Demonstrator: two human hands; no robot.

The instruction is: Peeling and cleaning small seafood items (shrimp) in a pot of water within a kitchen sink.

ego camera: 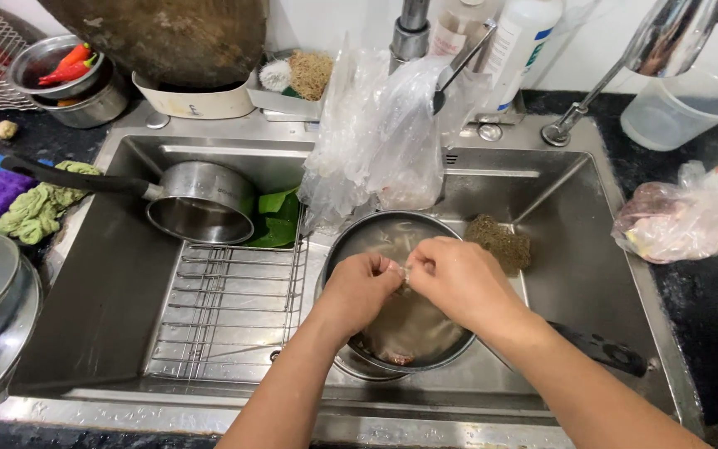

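Two hands met over the dark pan (459,353): the left hand (359,287) and right hand (463,278) pinched a small clear plastic piece (405,270) between their fingertips, right above the pan's middle. The pan sat in the steel sink (592,199), beside a wire rack (230,308), with a saucepan (197,199) behind and crumpled plastic bags (376,141) over the tap.
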